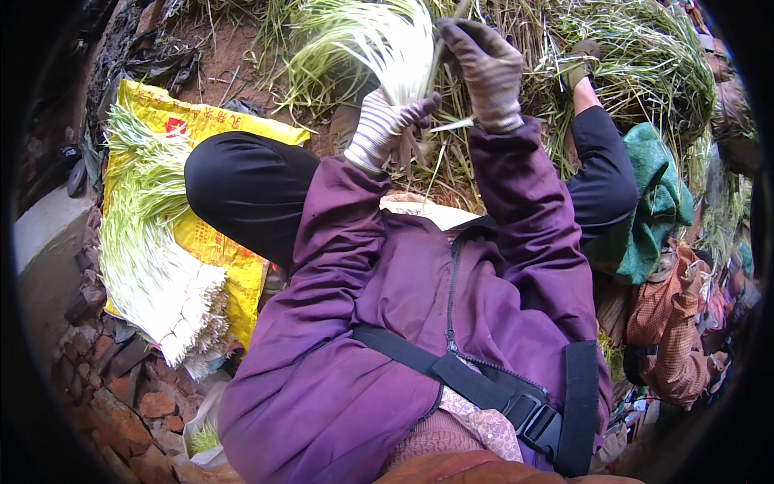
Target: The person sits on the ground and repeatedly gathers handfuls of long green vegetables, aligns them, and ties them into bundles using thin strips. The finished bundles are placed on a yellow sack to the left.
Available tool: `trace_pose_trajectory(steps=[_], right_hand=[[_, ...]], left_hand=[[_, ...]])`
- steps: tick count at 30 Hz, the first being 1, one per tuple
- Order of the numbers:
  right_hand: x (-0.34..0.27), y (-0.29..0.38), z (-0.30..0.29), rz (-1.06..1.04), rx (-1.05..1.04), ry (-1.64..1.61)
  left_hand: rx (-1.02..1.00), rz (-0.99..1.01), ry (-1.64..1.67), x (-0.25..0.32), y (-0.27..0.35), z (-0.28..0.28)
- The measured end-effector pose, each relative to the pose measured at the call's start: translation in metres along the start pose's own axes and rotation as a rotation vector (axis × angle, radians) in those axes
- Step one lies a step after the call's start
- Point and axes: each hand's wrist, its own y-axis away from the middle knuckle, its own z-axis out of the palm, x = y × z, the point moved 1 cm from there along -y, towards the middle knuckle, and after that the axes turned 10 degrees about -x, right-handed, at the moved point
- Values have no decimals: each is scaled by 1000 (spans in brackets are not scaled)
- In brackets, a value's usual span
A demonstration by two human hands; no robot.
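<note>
My left hand (387, 130), in a striped knit glove with dark fingertips, grips a bunch of pale chive-like stalks (402, 60) around their white lower part. The light green leaves fan out upward and to the left, slightly blurred. Just right of the bunch is my right hand (490, 78), gloved the same way. Its thumb and fingertips come together on a thin drab strand (436, 54) beside the leaves. A pale pointed piece (453, 124) sticks out by the right wrist; what it is cannot be made out.
Tied bundles of white-stemmed stalks (163, 278) lie on a yellow printed sack (242, 124) at left. Loose grassy stalks (629, 72) are heaped at upper right, near a green cloth sack (650, 199). Another person in a checked orange sleeve (671, 357) is at right. Broken bricks (121, 423) cover the lower left.
</note>
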Motion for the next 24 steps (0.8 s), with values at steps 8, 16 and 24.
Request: trace_pose_trajectory(steps=[8,16,24], right_hand=[[69,58,-26,600,-506,-105],[140,148,-76,893,-1204,1191],[137,6,-75,485,-195,1338]], left_hand=[[271,176,-139,6,-5,-16],[592,236,-154,40,-13,-40],[388,228,166,3,-19,-13]])
